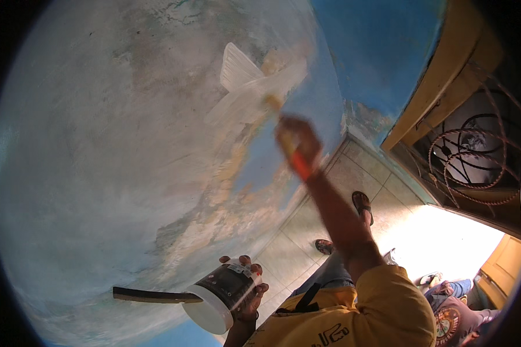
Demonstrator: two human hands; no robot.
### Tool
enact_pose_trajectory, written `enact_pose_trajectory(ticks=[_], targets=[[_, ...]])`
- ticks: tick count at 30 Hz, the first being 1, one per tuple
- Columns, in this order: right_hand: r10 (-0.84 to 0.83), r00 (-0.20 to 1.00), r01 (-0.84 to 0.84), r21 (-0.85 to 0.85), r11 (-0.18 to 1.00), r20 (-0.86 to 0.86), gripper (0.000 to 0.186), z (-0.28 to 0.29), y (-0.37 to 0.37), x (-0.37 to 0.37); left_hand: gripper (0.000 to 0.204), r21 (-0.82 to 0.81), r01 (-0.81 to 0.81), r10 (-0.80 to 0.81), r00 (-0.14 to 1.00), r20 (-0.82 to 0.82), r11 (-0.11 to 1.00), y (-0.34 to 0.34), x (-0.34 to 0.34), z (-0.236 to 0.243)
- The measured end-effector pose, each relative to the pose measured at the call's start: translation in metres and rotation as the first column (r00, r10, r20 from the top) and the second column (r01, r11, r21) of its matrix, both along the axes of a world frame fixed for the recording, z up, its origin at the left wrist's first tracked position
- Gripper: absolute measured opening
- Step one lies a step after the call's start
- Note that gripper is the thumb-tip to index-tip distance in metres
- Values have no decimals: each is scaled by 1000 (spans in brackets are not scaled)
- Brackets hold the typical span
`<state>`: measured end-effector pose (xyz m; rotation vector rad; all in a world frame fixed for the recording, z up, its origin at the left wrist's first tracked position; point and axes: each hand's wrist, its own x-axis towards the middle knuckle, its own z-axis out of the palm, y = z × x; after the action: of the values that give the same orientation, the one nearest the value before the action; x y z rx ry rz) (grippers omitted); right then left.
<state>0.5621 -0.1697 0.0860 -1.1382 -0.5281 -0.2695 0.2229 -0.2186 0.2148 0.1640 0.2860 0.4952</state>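
We are standing close to a wall [98, 144] whose blue paint is worn through to grey and tan patches, and both our hands are busy. Our right hand [298, 144] is raised and closed around the orange handle of a paintbrush [283, 124]; the fingers are wrapped tight about the grip, and the handle's end shows below the fist. The brush's wide bristles [240, 75] are fanned out flat against the wall, high on the wall toward its right edge, where a pale streak of wet white paint spreads around them. The brush head is blurred, so we cannot make out finer detail there.

Our left hand [246, 295] is low, near the wall's bottom edge, fingers curled around a small white plastic bucket [220, 298] with a dark label band, clamped on it from behind and tipped with its base toward us. A dark flat stick [150, 296] juts out to the left from just beside the bucket, though we cannot tell how it is held.

Below us lies a tiled floor [341, 185], with our sandalled feet [362, 205] on it, and a yellow sleeve [382, 295] covers the right upper arm. At the right stands a wooden door frame [440, 75] with a scrolled metal grille [474, 150].
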Motion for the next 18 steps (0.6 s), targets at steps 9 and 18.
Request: enact_pose_trajectory(ticks=[9,18], targets=[[494,813,-453,-197,869,309,34,-16,-5,-42,49,5,8,-8,997,78,1000,-4,11,-1],[-158,986,164,-203,965,45,20,-4,-19,79,47,-100,-15,16,1000,12,995,-5,-4,-2]])
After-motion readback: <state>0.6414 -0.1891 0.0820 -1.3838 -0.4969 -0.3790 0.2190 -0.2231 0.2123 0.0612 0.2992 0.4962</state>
